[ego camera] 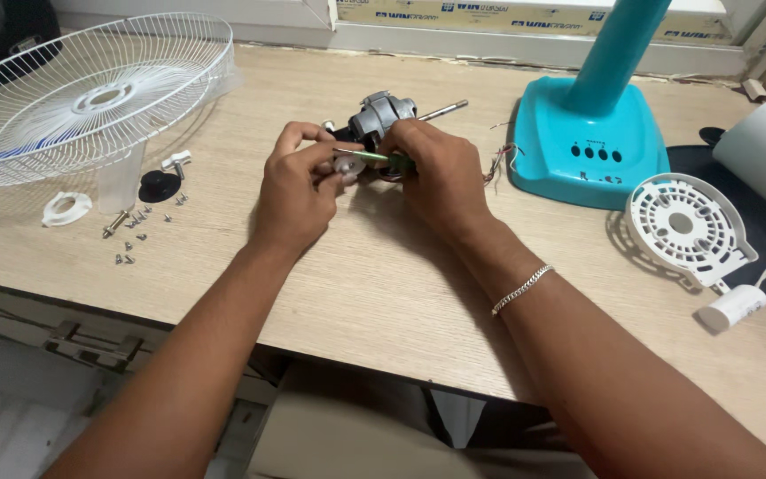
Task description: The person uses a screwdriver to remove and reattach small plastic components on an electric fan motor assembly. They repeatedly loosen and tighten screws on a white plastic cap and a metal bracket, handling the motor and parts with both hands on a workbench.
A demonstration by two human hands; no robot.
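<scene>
Wooden table [374, 293] holds a fan taken apart: white grille [90, 93], loose screws [135, 222], teal base [587, 142]. Mid-table, the left hand [299, 191] pinches the grey motor [381, 117]; the right hand [436, 177] grips a green screwdriver [374, 157] against it. Nothing is rebuilt yet.

**Two hands at a fan motor on a wooden table**

The left hand [299, 182] pinches a small white part [347, 165] beside the grey motor [381, 115]. The right hand [436, 173] grips a green-handled screwdriver [374, 157], its tip toward the left fingers. A white fan grille [90, 93] and loose screws [135, 226] lie left; a teal fan base [587, 142] stands right.
</scene>
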